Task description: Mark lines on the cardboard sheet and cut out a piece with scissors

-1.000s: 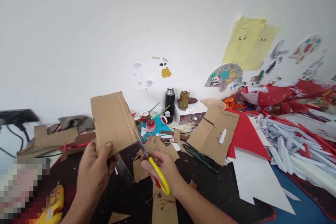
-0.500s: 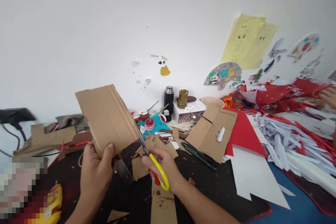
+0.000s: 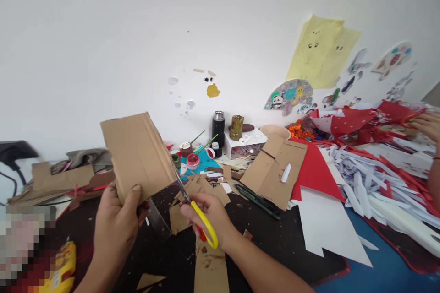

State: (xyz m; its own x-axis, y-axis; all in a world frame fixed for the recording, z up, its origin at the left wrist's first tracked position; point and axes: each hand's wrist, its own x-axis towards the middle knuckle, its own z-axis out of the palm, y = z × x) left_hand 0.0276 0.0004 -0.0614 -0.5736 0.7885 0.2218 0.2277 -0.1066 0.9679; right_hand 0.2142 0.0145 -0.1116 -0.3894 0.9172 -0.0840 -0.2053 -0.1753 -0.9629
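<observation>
My left hand (image 3: 120, 217) grips the lower edge of a brown piece of cardboard (image 3: 140, 155), thumb in front, and holds it up tilted above the dark table mat. In my right hand (image 3: 209, 219) are scissors (image 3: 205, 226) with yellow and red handles. Their blades lie along the cardboard's right edge; how far they are parted I cannot tell. Below my hands, a long cardboard strip (image 3: 211, 268) with brown stains lies on the mat, near smaller cardboard scraps (image 3: 180, 219). A dark metal blade or ruler (image 3: 160, 222) rests beside my left hand.
A yellow tool (image 3: 62, 268) lies at lower left. Paint jars (image 3: 193, 161), a black flask (image 3: 218, 129) and a white box (image 3: 242, 146) stand by the wall. Right are cardboard (image 3: 275, 171), a green-black cutter (image 3: 257, 201), white paper strips (image 3: 354, 174) and another person's hand (image 3: 426, 126).
The view has shifted slightly, so most things sit a little further left. Both hands keep their holds, with the scissors still at the cardboard's right edge. More of the other person's arm shows.
</observation>
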